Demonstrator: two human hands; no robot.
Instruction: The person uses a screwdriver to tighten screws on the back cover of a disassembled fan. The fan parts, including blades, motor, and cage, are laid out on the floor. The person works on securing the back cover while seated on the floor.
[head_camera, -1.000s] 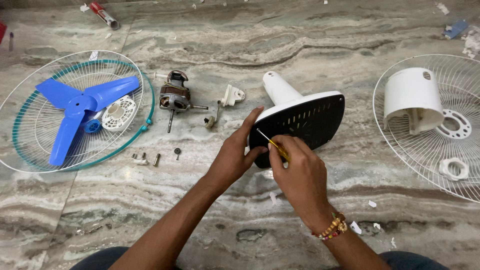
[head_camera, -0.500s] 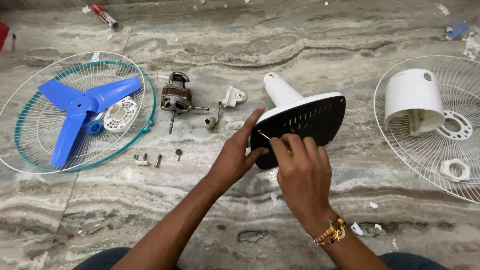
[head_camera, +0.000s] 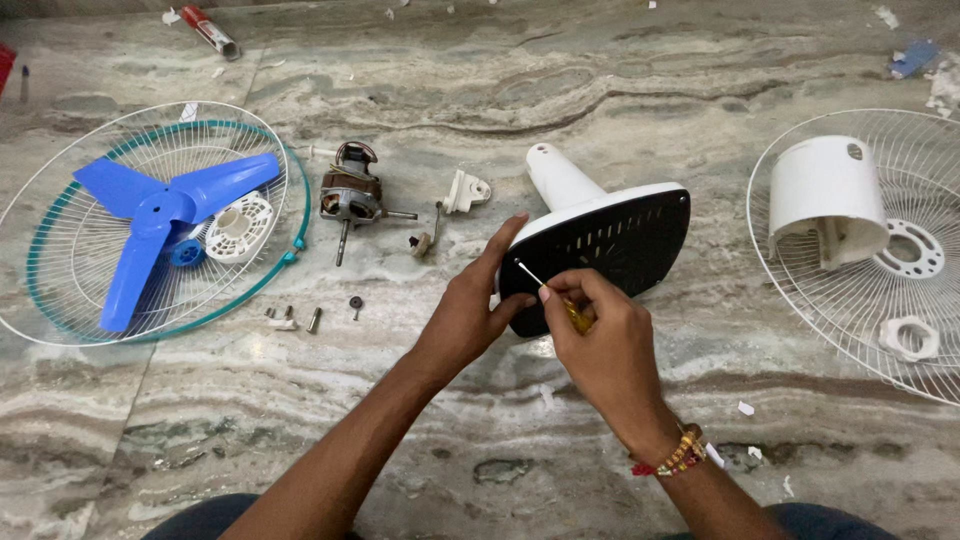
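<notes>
Fan base (head_camera: 610, 245) lies tipped on the marble floor (head_camera: 500, 90), left hand (head_camera: 468, 312) gripping its edge, right hand (head_camera: 600, 345) closed around a screwdriver (head_camera: 548, 294) touching its black underside

Not much of that kind here. A small red and white tube (head_camera: 210, 32) lies on the marble floor (head_camera: 500, 90) at the far left, and a crumpled blue wrapper (head_camera: 912, 57) sits among paper scraps at the far right. No signs or screens.
</notes>
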